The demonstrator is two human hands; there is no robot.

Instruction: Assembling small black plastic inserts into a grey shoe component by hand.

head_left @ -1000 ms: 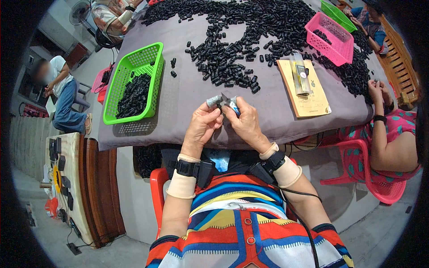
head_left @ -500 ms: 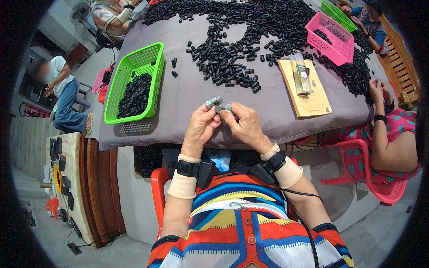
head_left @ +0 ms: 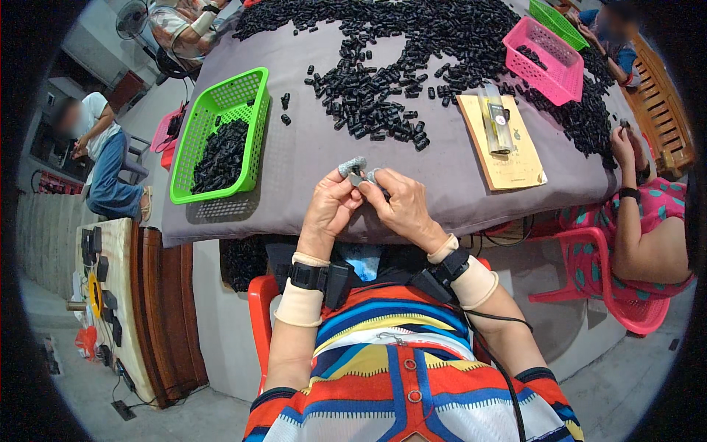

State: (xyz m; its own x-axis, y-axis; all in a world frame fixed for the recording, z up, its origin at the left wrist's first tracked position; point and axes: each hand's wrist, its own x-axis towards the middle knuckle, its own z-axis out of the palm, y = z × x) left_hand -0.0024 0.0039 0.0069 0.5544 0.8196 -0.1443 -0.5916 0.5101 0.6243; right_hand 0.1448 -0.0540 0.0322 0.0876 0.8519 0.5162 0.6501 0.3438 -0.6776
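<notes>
My left hand (head_left: 333,210) and my right hand (head_left: 401,205) meet just above the near part of the table. Grey wrappings cover a fingertip on each. Between my left thumb and fingers a small flat grey piece (head_left: 356,179) is pinched. The fingers of my right hand are closed right beside it, around something dark that they mostly hide. Beyond my hands, many small black cylindrical parts (head_left: 368,110) lie in a loose heap. To the left stands a green basket (head_left: 259,140) part filled with black parts (head_left: 221,155).
A tan booklet (head_left: 515,173) carries a clear plastic case (head_left: 498,129) on the right. Behind it are a pink basket (head_left: 563,81) and another green basket (head_left: 552,26). Other people sit around the grey-covered table (head_left: 309,166). A wooden bench (head_left: 659,103) is at far right.
My hands stay together in nearly the same spot, with a slight shift of the fingers. At the right edge, a co-worker's hands have moved a little.
</notes>
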